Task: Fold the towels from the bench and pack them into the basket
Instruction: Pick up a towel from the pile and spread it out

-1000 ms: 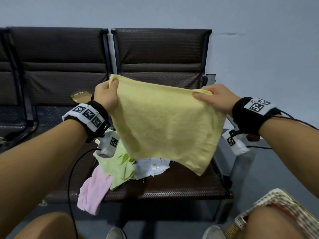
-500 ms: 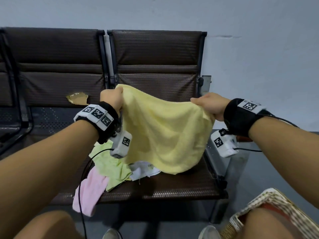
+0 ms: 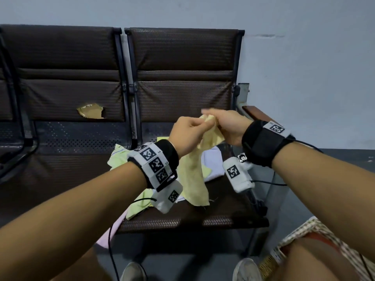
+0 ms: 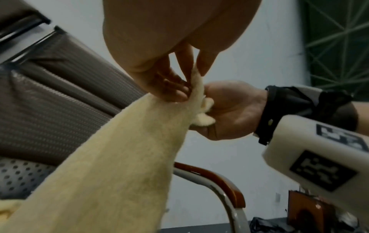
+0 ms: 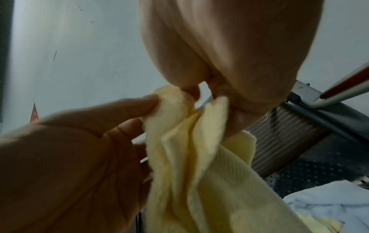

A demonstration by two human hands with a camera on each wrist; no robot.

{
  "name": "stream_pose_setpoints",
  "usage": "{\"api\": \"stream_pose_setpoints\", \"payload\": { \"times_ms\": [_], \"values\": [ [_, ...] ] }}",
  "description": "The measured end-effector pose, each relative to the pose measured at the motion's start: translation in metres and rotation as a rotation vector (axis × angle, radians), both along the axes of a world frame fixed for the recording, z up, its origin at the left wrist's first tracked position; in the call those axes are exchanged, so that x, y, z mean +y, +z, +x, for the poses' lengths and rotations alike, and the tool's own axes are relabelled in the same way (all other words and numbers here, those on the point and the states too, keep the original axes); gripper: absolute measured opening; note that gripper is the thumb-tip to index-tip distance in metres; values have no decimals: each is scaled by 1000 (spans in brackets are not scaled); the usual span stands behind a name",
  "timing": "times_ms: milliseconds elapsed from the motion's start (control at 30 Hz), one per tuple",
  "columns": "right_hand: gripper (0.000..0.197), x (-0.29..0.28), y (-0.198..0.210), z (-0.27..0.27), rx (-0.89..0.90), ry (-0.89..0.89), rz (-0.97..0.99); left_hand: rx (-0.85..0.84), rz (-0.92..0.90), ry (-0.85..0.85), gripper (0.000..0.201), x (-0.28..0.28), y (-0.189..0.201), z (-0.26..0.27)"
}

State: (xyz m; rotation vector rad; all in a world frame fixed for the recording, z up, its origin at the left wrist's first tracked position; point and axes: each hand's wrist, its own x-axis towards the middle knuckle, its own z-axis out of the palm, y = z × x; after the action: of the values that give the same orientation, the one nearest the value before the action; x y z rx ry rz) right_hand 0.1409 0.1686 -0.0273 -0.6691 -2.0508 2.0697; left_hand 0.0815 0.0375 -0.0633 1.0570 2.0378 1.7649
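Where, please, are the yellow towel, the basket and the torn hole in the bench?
yellow towel (image 3: 194,175): head view, on its hanging middle.
basket (image 3: 313,225): head view, on its woven rim.
torn hole (image 3: 91,112): head view, on the exposed padding.

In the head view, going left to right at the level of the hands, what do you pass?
Torn patch in the bench backrest → left hand → yellow towel, pinched by both hands → right hand → wooden armrest

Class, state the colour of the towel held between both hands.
Pale yellow towel, pinched by left hand and right hand; clearest in the right wrist view.
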Motion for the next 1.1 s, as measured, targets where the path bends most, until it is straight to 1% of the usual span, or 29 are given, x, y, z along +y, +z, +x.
{"api": "stream_pose_setpoints", "payload": {
  "times_ms": [67, 100, 133, 167, 200, 233, 267, 300, 333, 367, 400, 433, 500, 533, 600, 633, 700, 767, 833, 900, 967, 1033, 1100],
  "values": [
    [36, 2, -4, 4, -9, 43, 45, -213, 99, 1, 35, -6, 3, -6],
    [35, 4, -5, 6, -6, 68, 57, -298, 147, 40, 29, -7, 3, -12],
    [38, 6, -5, 7, -1, 107, 71, -324, 158, 110, 25, -8, 1, -18],
    [40, 7, -3, 8, -6, 154, 89, -313, 128, 179, 29, -9, -1, -25],
    [41, 8, -1, 9, -18, 203, 107, -302, 66, 217, 40, -12, -4, -32],
    [41, 10, 2, 10, -33, 241, 123, -318, -9, 191, 53, -14, -5, -36],
    [39, 10, 4, 10, -44, 265, 140, -354, -67, 96, 60, -17, -6, -39],
    [38, 12, 5, 10, -49, 279, 156, -400, -100, -42, 59, -20, -6, -41],
    [36, 14, 5, 9, -46, 290, 180, -442, -113, -155, 52, -22, -4, -40],
    [31, 17, 5, 9, -39, 305, 210, -467, -103, -206, 44, -24, -2, -41],
    [25, 21, 5, 9, -39, 334, 246, -464, -78, -192, 36, -24, -1, -44],
    [25, 26, 5, 10, -57, 373, 295, -430, -49, -138, 29, -23, 0, -48],
    [39, 42, 5, 9, -178, 400, 474, -329, -35, -24, 20, -19, 2, -57],
    [38, 50, 4, 8, -237, 374, 594, -275, -51, 18, 18, -18, 3, -61],
    [26, 66, 2, 1, -264, 249, 783, -174, -99, 94, 16, -12, 4, -70],
    [20, 73, 1, -3, -233, 163, 814, -125, -109, 130, 13, -7, 4, -74],
    [15, 79, -1, -11, -125, 12, 804, -19, -105, 222, 8, 4, 7, -80],
    [17, 81, 0, -20, -7, -87, 821, 64, -77, 336, 9, 15, 14, -86],
    [17, 79, 2, -25, 107, -162, 844, 100, -35, 397, 7, 21, 24, -93],
    [20, 77, 3, -26, 196, -193, 834, 86, 12, 394, 6, 22, 31, -97],
    [21, 75, -2, -22, 221, -167, 830, 61, 33, 356, 13, 17, 29, -100],
    [21, 73, -17, -14, 172, -99, 849, 51, -29, 276, 19, 8, 16, -98],
    [21, 71, -38, -5, 73, 15, 844, -3, -170, 165, 20, -3, -9, -90]
  ]
}}
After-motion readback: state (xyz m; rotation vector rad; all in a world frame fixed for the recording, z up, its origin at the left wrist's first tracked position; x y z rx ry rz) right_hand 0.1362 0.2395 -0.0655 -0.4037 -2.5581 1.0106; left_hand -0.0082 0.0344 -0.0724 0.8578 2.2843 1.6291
